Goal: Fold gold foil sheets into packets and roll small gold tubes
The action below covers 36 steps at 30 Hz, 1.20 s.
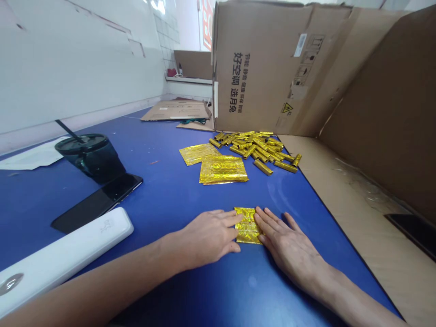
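Note:
A shiny gold foil sheet (247, 227) lies flat on the blue table near its front. My left hand (213, 236) rests against the sheet's left edge with the fingers stretched out. On its right side, the flat fingers of my right hand (282, 236) press down and cover part of it. Farther back is a small stack of gold foil sheets (223, 169), printed with a pattern. Another gold sheet (197, 153) lies partly under that stack. Behind and to the right, several rolled gold foil tubes (259, 146) are heaped loosely.
To the left stand a dark lidded cup (91, 156) with a straw, a black phone (98, 204) and a long white device (68, 261). A large cardboard box (265, 68) rises at the back right. Flattened cardboard (177, 110) lies at the far end of the blue table (153, 181).

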Each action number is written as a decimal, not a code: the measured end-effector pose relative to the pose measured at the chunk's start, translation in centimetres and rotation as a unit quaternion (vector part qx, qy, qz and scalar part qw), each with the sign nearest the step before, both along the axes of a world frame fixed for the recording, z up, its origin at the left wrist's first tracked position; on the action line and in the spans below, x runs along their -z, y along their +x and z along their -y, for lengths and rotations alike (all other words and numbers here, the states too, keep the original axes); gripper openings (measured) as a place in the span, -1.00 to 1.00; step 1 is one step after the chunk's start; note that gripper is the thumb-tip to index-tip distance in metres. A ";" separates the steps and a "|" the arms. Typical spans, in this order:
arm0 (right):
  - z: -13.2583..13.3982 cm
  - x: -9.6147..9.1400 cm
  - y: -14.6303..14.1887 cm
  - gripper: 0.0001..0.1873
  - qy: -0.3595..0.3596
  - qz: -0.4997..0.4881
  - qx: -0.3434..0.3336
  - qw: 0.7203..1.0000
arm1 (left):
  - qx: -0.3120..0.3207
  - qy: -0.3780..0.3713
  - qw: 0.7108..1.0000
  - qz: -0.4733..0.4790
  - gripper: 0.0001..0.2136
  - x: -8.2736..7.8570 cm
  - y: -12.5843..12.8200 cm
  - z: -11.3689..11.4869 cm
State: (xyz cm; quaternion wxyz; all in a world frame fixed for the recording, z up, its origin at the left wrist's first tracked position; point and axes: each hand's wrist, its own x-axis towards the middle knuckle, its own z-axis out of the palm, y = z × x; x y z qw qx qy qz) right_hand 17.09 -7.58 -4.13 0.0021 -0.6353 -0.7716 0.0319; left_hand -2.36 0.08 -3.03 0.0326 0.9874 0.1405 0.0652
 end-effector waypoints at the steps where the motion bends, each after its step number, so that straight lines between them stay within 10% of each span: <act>1: 0.0 0.0 0.0 -0.53 -0.001 0.000 0.001 1.000 | -0.001 0.004 1.000 0.011 -0.79 0.3 0.1 0.0; 28: -0.9 0.4 3.3 -0.40 0.034 -0.119 0.092 0.988 | -0.019 0.087 0.996 0.012 -0.75 0.9 1.8 0.3; 36: -1.4 0.3 2.2 -0.41 0.005 -0.053 -0.015 0.998 | -0.015 0.066 0.998 0.008 -0.74 0.9 1.8 0.2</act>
